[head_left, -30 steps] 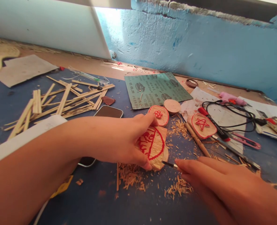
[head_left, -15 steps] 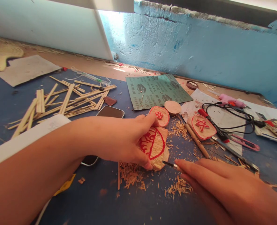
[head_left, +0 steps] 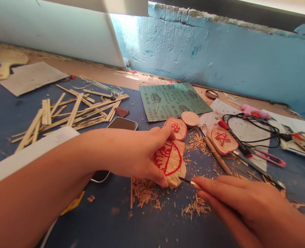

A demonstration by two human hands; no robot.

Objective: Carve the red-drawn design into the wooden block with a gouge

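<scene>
My left hand point(head_left: 142, 155) is closed round the left side of a carved wooden piece point(head_left: 175, 162), which has a red circle and red lines on its face. Between the fingers of my right hand point(head_left: 242, 196) is a carving knife point(head_left: 185, 180); its thin dark tip is at the lower right edge of the wood. Behind the carved piece lies a round wooden disc with a red flower point(head_left: 177, 128), and next to that a plain round disc point(head_left: 190, 119). Wood shavings point(head_left: 145, 193) are scattered below and beside the piece.
Green sandpaper point(head_left: 165, 101) lies toward the wall. To the right are a wooden piece with a red star point(head_left: 224, 140), a wooden-handled tool point(head_left: 217, 155), a black cable point(head_left: 250, 125) and a pink cutter point(head_left: 270, 157). Thin wooden sticks point(head_left: 75, 110) and a phone point(head_left: 123, 123) are at left.
Almost nothing differs. My right hand has shifted very slightly left with the knife, while the carved piece stays in my left hand.
</scene>
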